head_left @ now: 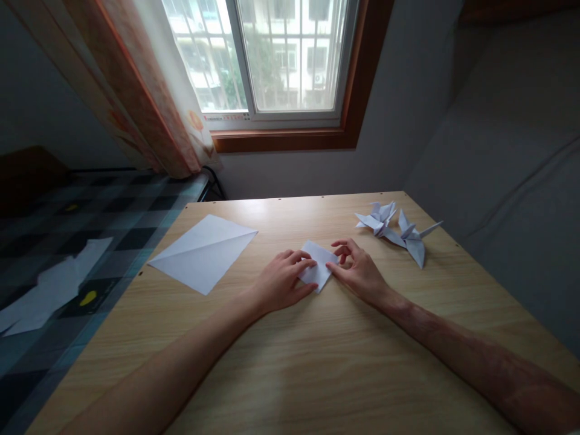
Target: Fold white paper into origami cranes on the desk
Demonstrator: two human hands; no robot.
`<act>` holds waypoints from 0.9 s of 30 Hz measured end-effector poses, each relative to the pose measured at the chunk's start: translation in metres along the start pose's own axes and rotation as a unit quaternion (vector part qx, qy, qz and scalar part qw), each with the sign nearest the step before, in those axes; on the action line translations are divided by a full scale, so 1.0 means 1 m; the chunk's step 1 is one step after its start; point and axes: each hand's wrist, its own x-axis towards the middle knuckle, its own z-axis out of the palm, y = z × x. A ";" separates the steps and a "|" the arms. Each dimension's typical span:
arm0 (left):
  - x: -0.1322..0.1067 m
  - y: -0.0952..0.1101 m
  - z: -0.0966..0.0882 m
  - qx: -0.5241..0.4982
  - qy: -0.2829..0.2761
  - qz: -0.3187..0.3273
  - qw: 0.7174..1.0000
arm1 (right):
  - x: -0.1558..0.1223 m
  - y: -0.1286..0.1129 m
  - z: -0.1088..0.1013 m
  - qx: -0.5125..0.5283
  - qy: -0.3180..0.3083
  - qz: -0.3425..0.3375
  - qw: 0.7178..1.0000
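A small folded square of white paper (318, 261) lies on the wooden table with one corner pointing toward me. My left hand (287, 279) holds its left side, fingertips on top and thumb at the near corner. At the right corner, my right hand (357, 270) grips the edge with its thumb on the paper and its fingers curled above. Part of the square is hidden under the left fingers. Off to the left lies a larger white sheet (206, 257), turned like a diamond, with a crease running corner to corner.
Two folded paper cranes (378, 219) (411, 235) stand at the back right of the table (290, 374). Left of the table, paper scraps (54, 290) lie on a checked bed cover (136, 199). A window (290, 60) and a curtain (136, 78) are behind.
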 end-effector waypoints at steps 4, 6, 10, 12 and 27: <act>0.000 0.002 -0.002 0.002 -0.001 0.013 1.000 | -0.002 -0.001 0.002 0.007 0.011 -0.003 1.000; 0.000 0.004 -0.002 0.002 0.002 0.018 1.000 | -0.003 -0.002 0.003 0.022 0.007 -0.005 1.000; 0.001 0.005 -0.003 -0.005 0.010 0.022 1.000 | -0.003 -0.003 0.004 0.054 -0.039 -0.030 0.997; 0.001 0.004 -0.002 -0.012 0.010 0.019 1.000 | -0.003 -0.005 0.002 0.022 -0.060 -0.054 0.996; 0.000 0.001 -0.006 0.008 -0.032 0.059 0.998 | -0.005 0.002 0.006 -0.167 -0.069 -0.111 0.977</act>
